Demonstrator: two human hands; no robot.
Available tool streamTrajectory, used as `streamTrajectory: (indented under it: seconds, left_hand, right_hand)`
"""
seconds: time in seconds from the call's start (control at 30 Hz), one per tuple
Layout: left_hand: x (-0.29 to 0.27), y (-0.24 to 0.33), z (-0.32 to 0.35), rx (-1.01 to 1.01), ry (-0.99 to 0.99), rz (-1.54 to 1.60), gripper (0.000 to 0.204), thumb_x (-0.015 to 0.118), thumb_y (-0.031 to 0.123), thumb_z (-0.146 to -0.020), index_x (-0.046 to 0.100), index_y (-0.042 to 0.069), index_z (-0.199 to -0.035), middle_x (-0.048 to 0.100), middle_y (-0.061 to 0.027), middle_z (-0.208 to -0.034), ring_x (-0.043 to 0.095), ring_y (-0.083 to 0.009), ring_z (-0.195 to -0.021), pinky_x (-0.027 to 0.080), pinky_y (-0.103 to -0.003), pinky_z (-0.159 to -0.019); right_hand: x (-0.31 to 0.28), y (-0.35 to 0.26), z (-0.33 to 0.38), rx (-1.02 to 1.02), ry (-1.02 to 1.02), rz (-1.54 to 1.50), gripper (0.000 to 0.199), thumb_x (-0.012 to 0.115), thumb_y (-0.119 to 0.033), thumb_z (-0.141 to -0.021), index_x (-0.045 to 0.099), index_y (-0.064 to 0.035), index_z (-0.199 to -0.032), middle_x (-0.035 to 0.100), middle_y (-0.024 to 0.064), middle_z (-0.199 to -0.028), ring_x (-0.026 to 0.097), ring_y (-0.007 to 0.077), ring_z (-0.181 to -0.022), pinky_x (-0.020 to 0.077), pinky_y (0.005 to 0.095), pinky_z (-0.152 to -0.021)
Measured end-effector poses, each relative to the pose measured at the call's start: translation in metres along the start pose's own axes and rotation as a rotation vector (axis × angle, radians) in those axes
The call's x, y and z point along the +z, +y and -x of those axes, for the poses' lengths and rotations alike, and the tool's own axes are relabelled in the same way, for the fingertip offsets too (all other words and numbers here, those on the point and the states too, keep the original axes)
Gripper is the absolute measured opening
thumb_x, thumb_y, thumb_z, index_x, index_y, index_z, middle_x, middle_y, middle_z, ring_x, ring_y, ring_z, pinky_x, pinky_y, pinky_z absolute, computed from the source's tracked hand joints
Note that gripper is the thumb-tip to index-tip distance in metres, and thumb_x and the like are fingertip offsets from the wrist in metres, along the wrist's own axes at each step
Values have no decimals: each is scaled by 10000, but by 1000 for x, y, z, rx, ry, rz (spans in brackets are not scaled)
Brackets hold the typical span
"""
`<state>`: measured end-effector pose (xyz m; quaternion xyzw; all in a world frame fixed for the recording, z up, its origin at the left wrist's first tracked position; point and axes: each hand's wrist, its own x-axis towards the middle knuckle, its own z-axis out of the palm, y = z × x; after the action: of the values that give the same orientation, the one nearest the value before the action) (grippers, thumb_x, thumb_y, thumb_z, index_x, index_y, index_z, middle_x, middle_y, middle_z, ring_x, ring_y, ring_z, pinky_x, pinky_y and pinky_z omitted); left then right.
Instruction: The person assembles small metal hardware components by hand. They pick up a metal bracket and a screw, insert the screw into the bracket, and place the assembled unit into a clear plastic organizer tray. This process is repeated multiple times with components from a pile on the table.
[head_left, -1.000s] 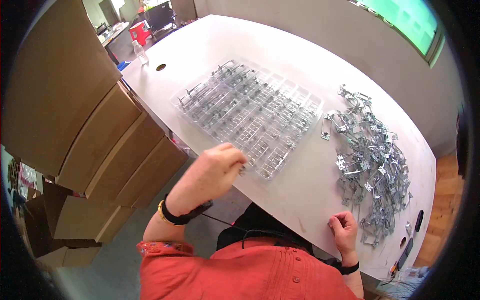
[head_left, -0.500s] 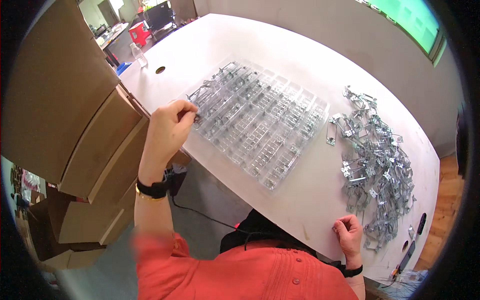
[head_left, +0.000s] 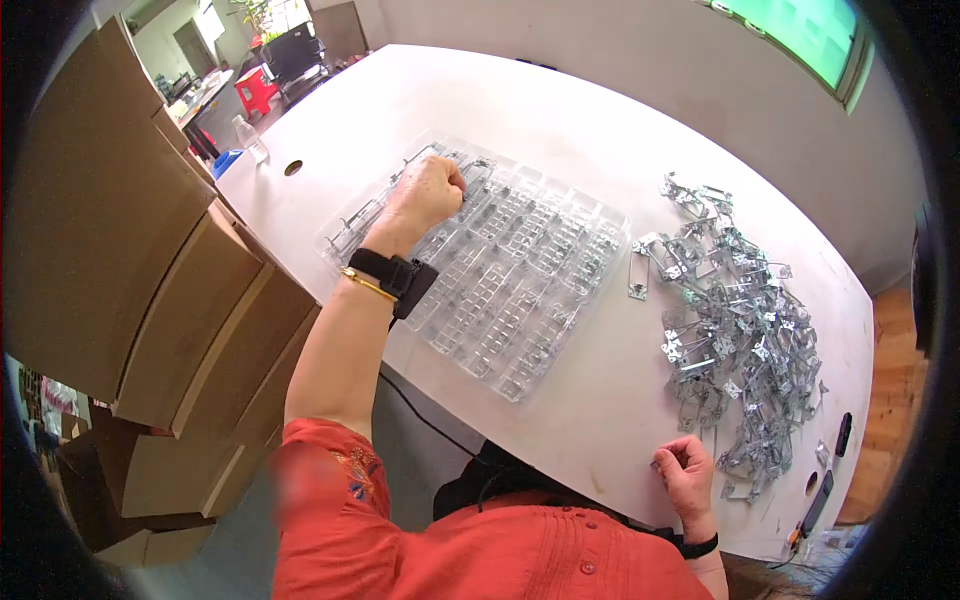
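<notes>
A clear plastic tray (head_left: 592, 203) with rows of compartments lies on the white table, and small metal parts fill many of them. Over its far left part is my left hand (head_left: 428, 192), with the fingers curled down among the compartments; whatever they grip is hidden. Long thin metal brackets (head_left: 345, 228) show in the tray's left row, partly covered by my arm. Close to the near table edge rests my right hand (head_left: 690, 475), thumb and forefinger pinched together. A tiny dark spot shows at its fingertips, too small to name. It is nearest to a heap of metal brackets (head_left: 745, 345).
One bracket (head_left: 638, 272) lies between tray and heap. Stacked cardboard boxes (head_left: 215, 310) rise along the table's left side. A clear bottle (head_left: 250, 140) stands near a cable hole (head_left: 293, 168). A black-handled tool (head_left: 818, 500) lies at the right edge.
My left hand has moved from the tray's near left corner to over its far left part. My right hand keeps its pinch in nearly the same place. The whole view has shifted slightly.
</notes>
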<state>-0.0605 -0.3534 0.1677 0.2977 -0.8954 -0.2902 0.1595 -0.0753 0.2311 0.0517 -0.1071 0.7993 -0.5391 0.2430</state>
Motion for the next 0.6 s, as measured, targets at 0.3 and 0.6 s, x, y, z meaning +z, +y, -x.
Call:
streamTrajectory:
  seconds: [0.3,0.6]
  left_hand:
    - [28,-9,-41,-57,-61,-69,172,718,10,-771,848,73,-863,823,-224,-959,814,-361,-973,637,-440,-883]
    - [38,-6,-54,-24,-92,-103,161,716,11,-783,850,79,-842,805,-242,-904,812,-399,-926,644,-455,-879]
  right_hand:
    - [0,1,-1,7,7,-23,111,817,-69,-1011,718,-23,-1032,762,5,-874,699,77,-798,566,260,-728]
    - [1,-5,-1,30,7,-38,110,816,-67,-1011,718,-23,-1032,767,9,-884,701,75,-799,566,260,-725]
